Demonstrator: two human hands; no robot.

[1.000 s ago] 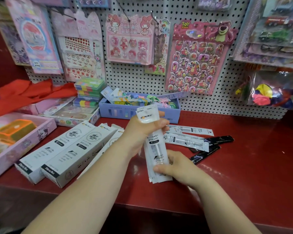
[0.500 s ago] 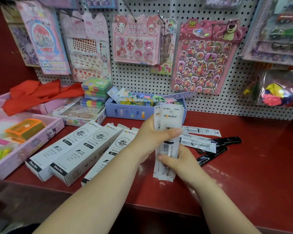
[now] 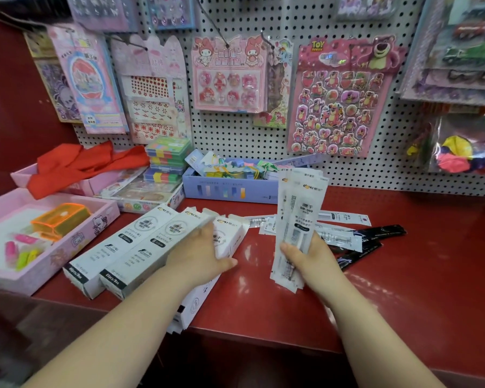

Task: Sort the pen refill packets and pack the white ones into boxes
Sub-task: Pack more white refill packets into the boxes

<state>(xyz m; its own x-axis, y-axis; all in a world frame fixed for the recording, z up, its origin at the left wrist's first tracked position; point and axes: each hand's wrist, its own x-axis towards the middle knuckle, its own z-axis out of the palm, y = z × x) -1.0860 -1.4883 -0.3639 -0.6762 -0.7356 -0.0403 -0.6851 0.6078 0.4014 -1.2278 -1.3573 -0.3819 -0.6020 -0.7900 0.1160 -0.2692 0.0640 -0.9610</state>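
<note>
1. the right hand [image 3: 305, 256] grasps a stack of white refill packets [image 3: 298, 217] near its lower end, with the thumb pressed across the front. the other fingers are mostly hidden behind the stack.
2. the stack stands almost upright over the red counter [image 3: 403, 275], its top leaning a little toward 1 o'clock.
3. the left hand [image 3: 203, 253] is at 9 o'clock of the right hand and apart from it. it grips the third white box [image 3: 228, 233], thumb on the box's right edge and fingers curled over its left side.
4. that box lies flat on the counter, running from 1 o'clock down to 7 o'clock. its near end reaches the counter's front edge.
5. two more white boxes [image 3: 118, 247] lie side by side and touching at 9 o'clock of the left hand, parallel to the third.
6. loose white packets [image 3: 342, 238] lie flat on the counter at 2 o'clock of the right hand, partly behind the held stack.
7. black packets [image 3: 375, 236] lie overlapping at 3 o'clock of the loose white ones, touching them.
8. a lilac tray [image 3: 224, 191] full of small coloured items sits at 12 o'clock of the left hand, against the pegboard [image 3: 235, 141].
9. a pink tray [image 3: 53, 261] at 9 o'clock of the boxes holds an orange case [image 3: 59, 218]. a red cloth [image 3: 81, 166] lies at 12 o'clock of that tray.
</note>
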